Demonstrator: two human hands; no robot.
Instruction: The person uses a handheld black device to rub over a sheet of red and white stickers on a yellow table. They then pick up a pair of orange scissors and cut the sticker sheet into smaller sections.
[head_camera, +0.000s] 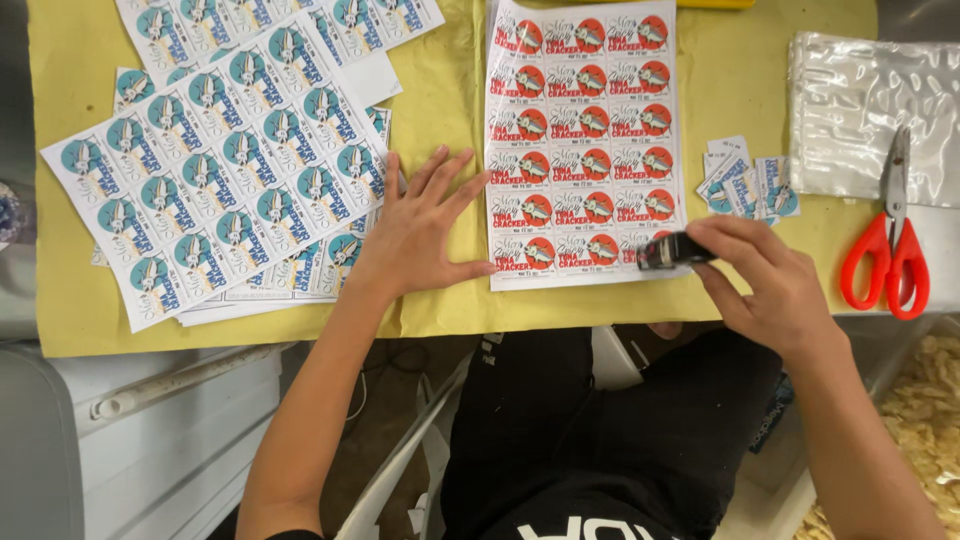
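A: Right hand (775, 285)?
B: Lower right; fingers pinched shut on small black cutter (672, 250), at red label sheet (585, 140), frame centre.
A: Left hand (415, 235)?
B: Fingers spread flat, holding nothing, on yellow desk (440, 90) cover.

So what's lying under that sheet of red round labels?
The sheet of red round labels lies flat on yellow paper covering the table. The left hand presses beside its edge; the right hand holds a small black tool over its corner. Anything beneath stays hidden.

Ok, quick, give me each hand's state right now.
Left hand: open, fingers spread flat beside the red label sheet.
Right hand: closed on a small black tool at that sheet's lower edge.
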